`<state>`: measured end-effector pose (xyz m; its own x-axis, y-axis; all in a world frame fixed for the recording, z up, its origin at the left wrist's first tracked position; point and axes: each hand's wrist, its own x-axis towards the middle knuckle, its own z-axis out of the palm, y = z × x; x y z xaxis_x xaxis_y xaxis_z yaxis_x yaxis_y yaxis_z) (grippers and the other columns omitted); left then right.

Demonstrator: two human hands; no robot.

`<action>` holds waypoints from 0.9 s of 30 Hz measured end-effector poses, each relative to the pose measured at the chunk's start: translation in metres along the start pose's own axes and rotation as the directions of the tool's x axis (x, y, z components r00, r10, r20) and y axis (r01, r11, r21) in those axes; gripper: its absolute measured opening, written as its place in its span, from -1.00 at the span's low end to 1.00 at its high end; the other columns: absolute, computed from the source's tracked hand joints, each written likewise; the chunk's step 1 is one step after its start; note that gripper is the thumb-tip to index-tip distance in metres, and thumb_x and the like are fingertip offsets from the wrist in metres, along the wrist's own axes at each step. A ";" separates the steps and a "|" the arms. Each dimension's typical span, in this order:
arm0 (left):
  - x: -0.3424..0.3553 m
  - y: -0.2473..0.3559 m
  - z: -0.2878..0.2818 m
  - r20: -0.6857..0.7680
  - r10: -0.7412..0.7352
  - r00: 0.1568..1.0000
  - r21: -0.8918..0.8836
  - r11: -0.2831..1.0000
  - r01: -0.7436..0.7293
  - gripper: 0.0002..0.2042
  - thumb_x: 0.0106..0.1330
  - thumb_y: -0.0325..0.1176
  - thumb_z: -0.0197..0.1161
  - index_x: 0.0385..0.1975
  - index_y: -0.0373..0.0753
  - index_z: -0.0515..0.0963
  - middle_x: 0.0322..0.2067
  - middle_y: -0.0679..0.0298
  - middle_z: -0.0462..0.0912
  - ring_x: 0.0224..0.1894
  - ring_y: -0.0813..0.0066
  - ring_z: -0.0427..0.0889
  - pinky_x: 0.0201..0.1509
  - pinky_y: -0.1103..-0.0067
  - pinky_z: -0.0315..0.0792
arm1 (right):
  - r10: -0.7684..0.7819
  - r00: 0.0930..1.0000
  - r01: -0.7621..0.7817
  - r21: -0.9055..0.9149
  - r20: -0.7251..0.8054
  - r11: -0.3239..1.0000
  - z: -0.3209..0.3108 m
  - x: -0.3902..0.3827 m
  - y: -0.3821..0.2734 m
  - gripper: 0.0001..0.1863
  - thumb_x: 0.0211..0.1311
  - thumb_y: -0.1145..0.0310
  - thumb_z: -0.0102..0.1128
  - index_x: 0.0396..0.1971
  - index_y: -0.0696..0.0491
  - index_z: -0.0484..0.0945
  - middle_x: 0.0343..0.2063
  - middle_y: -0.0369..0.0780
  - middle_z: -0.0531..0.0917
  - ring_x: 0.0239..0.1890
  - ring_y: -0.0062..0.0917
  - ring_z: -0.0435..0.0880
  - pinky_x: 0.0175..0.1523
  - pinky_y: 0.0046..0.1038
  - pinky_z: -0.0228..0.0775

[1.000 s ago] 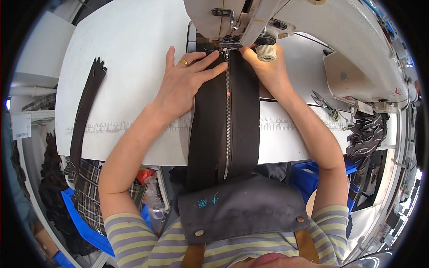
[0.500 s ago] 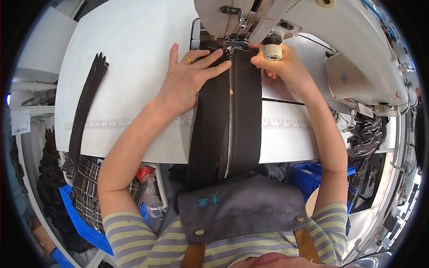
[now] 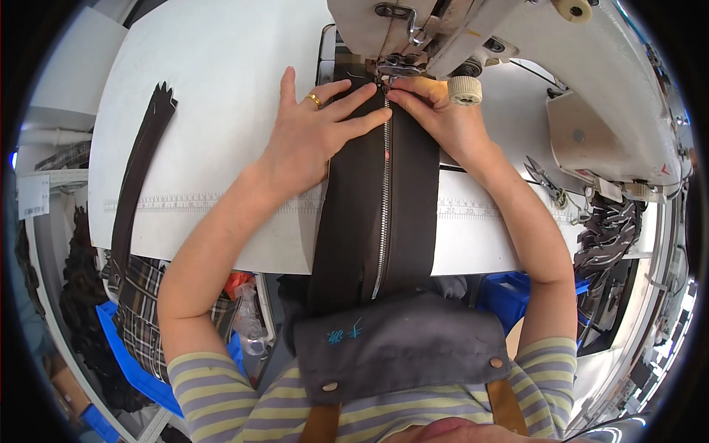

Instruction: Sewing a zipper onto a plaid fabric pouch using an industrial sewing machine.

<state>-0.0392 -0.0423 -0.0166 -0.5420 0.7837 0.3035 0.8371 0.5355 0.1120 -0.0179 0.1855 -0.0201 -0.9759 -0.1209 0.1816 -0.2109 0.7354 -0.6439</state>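
Observation:
A dark fabric panel (image 3: 413, 207) with a metal zipper (image 3: 382, 221) down its middle lies lengthwise under the sewing machine's needle area (image 3: 395, 65). My left hand (image 3: 310, 136), wearing a gold ring, has its fingers spread on the panel, the fingertips just left of the zipper's top. My right hand (image 3: 447, 122) has thumb and finger closed at the zipper's top, right beside the presser foot; what exactly they pinch is too small and hidden to make out. A knurled machine knob (image 3: 465, 91) hangs over this hand.
A white table with a printed ruler (image 3: 185, 201) carries a dark strip (image 3: 140, 170) at left and scissors (image 3: 539, 173) at right. Plaid cloth (image 3: 144, 310) in a blue bin, another blue bin (image 3: 498, 292) and bundled dark strips (image 3: 605, 232) sit around its edges. The machine arm (image 3: 605, 88) fills the upper right.
My right hand has moved left from beside the knob onto the zipper's top, where its fingers now pinch. The panel and my left hand have shifted slightly right.

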 end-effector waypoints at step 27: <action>-0.002 -0.001 -0.004 0.025 -0.019 1.000 -0.047 0.999 0.020 -0.28 -0.04 -0.69 0.08 0.18 0.19 0.48 0.26 0.44 0.41 0.23 0.25 0.37 0.35 -0.19 -0.25 | -0.267 0.943 0.251 -0.103 -0.200 0.963 0.008 0.008 0.017 -0.86 0.11 0.17 0.34 -0.39 -0.14 0.74 -0.65 -0.22 0.64 -0.59 -0.29 0.61 -0.48 -0.34 0.44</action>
<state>-0.0381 -0.0456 -0.0134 -0.5592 0.7812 0.2775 0.8287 0.5356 0.1624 -0.0299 0.1918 -0.0351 -0.8526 -0.1767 0.4918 -0.4418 0.7463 -0.4978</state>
